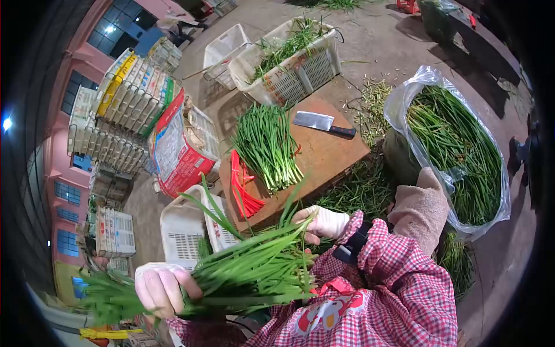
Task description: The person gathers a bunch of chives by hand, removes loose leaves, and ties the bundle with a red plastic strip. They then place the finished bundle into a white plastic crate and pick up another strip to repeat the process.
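Observation:
A large bunch of garlic chives [248,269] lies across my lap. My left hand [165,289], in a pale glove or wrap, is closed round its leafy end. My right hand [324,224], wrapped in white, pinches a few chive blades at the other end. Just beyond, a brown board [329,141] carries a trimmed pile of chives [269,147], its pale stem ends towards me. Red ties [243,188] lie left of that pile. On the board's far side rests a cleaver [322,123] with a black handle.
At right stands a plastic-lined bag [457,150] full of chives. A crate [289,63] of greens is beyond the board, and a white basket [182,228] is at its left. A red sack [182,150] and stacked crates [124,95] stand left. Trimmings [373,107] litter the floor.

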### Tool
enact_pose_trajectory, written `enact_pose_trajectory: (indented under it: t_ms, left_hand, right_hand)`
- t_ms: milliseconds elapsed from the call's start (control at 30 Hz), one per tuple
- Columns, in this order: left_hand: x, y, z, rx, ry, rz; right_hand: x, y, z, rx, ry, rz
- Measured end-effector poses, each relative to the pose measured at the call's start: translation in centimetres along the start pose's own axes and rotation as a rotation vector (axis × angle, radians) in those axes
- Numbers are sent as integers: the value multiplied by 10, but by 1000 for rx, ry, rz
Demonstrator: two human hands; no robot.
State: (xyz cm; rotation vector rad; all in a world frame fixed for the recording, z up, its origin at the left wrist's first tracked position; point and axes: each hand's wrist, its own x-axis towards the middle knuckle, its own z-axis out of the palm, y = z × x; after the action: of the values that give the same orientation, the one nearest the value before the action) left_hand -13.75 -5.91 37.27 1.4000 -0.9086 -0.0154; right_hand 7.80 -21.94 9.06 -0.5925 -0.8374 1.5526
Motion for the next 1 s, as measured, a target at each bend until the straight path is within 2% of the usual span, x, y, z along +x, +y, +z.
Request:
enact_pose_trajectory:
  t_ms: [67,100,167,233,267,300,333,367,400,433,467,500,533,567,600,633,733,800,833,900,933,967,1000]
  left_hand:
    - [0,4,2,-20,-69,-52]
    - [-3,7,3,-83,-122,-56]
    - [-5,13,4,-207,-232,-62]
    - [1,13,8,-262,-284,-61]
    - [23,5,10,-195,-281,8]
    - [22,9,14,-136,-230,-30]
    - [21,13,19,-79,-181,-70]
    - [20,17,24,-25,-135,-112]
    - [23,11,21,-107,-172,-140]
    - [29,4,19,-95,-174,-121]
    - [36,-3,17,-83,-175,-102]
    - [40,-18,14,-132,-200,-65]
    - [44,-33,11,-182,-226,-30]
    - [47,-39,8,-203,-229,-18]
    - [51,-45,5,-224,-232,-7]
    - [51,-46,3,-215,-179,34]
    - [42,-39,-1,-186,-4,148]
    - [28,-20,-10,-206,82,91]
    - [16,-2,-19,-244,103,-7]
    - [-38,13,0,-155,643,183]
    - [-38,5,22,-300,975,208]
    - [-85,12,15,-349,1102,323]
    - [-132,18,7,-381,1223,444]
  right_hand:
    - [-13,17,-17,140,-24,25]
    - [-23,13,-23,136,131,222]
    - [-39,22,-60,-147,220,396]
    - [-48,22,-89,-1336,218,589]
    - [-45,8,-89,-1510,159,768]
    - [-45,-9,-88,-1680,95,949]
    - [-45,-43,-62,-1675,275,753]
    - [-39,-71,-44,-1627,327,591]
    - [-34,-110,-11,-1593,336,327]
    - [-34,-127,6,-1479,328,-36]
    - [-32,-152,32,-1183,245,-218]
    - [-28,-169,57,-821,94,-313]
    - [-28,-198,83,-653,-126,-303]
    - [-17,-201,89,-570,-340,-362]
    - [3,-198,99,-496,-560,-530]
    - [23,-191,111,-580,-648,-694]
    - [57,-130,108,-114,-702,-269]
    - [65,-84,90,163,-580,-93]
    - [63,-63,85,330,-503,-26]
    - [68,-22,78,459,-479,163]
    - [55,-16,83,430,-370,242]
    - [54,11,77,555,-307,400]
    - [57,52,68,737,-355,313]
